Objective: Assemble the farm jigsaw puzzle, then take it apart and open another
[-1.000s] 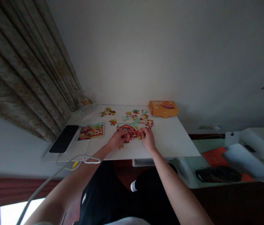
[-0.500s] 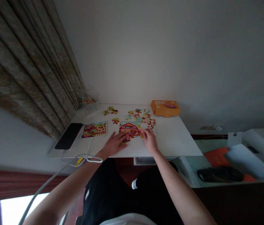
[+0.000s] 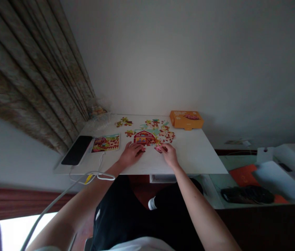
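A partly joined jigsaw with a red barn [image 3: 144, 137] lies on the white table [image 3: 194, 157]. My left hand [image 3: 131, 154] rests just below the barn's left corner, fingers curled down onto a small piece; what is under them is too small to name. My right hand [image 3: 168, 153] is to the right of the barn, its fingertips pinched on a reddish puzzle piece [image 3: 159, 149]. Several loose puzzle pieces [image 3: 163, 129] lie scattered behind the barn, and a few more pieces [image 3: 123, 122] sit further left.
A printed picture card [image 3: 106, 143] and a black phone [image 3: 77, 150] lie at the left, with a white cable [image 3: 95, 174] over the front edge. An orange box [image 3: 186, 119] stands at the back right. Curtains hang at left; a lower side surface with clutter lies right.
My left hand drew back from the barn section and then settled again at its lower left. My right hand moved slightly right, off the barn, with a reddish piece in its fingertips.
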Demonstrator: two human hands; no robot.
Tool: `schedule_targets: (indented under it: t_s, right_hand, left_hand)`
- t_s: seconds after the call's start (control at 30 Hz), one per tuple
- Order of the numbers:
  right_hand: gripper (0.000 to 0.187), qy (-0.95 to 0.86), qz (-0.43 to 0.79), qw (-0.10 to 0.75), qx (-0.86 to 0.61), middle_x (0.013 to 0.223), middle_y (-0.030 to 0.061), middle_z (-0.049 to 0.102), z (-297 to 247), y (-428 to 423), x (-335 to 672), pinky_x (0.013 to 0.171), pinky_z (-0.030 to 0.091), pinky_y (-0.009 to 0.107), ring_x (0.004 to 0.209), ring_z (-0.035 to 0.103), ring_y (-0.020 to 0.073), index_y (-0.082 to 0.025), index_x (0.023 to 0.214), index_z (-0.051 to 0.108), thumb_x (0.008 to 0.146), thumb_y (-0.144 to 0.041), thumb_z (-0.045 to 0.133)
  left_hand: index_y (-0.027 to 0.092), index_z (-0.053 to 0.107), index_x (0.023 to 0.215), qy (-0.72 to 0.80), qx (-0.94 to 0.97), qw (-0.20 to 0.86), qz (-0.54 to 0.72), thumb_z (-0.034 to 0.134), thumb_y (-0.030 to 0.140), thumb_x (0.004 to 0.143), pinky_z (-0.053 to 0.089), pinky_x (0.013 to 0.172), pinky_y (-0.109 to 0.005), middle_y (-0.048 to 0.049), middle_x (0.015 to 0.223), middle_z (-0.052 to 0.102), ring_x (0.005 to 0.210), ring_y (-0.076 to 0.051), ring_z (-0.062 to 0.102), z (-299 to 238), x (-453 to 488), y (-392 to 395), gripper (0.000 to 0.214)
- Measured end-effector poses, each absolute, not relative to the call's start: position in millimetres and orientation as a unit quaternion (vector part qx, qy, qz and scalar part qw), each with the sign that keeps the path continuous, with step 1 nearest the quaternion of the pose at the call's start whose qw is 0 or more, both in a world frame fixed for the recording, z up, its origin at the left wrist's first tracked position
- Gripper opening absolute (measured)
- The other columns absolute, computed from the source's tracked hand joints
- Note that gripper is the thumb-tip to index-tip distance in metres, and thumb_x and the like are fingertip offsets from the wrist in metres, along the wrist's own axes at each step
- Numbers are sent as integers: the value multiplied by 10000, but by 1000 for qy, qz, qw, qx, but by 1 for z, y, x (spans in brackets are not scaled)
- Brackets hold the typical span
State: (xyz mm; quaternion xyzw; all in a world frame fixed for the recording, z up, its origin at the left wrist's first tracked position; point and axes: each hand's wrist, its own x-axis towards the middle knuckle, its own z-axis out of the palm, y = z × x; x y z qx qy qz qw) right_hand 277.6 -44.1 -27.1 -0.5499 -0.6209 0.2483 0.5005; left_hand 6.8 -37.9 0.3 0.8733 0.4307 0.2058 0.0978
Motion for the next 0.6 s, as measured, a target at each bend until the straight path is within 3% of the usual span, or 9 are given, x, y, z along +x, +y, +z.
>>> schedule_targets:
  t_s: [0.1,0.23,0.6]
  right_hand:
    - [254,-628,242,489,-554,912,87,756,-26,-45,277,873,562,409,886,717,251,-234,836,713,955,-433,609]
    - [263,-633,246,481,-554,941,87,759,-26,-46,277,872,561,399,928,717,250,-234,859,712,965,-450,605]
    - [277,-632,275,484,-539,928,85,764,-23,-48,278,870,561,418,905,734,264,-239,866,702,968,-478,604]
  left_hand:
    - [260,719,1245,392,889,106,214,583,277,1009,351,1169,-517,-89,1306,729,1265,-261,633,3,2,-54,273]
    - [266,718,1256,342,908,115,212,548,281,1035,413,1112,-451,-83,1322,721,1246,-231,644,6,-14,-70,280]
    - [266,741,1233,365,900,102,216,581,256,1002,445,1089,-473,-87,1298,723,1189,-256,657,16,-17,-83,281]
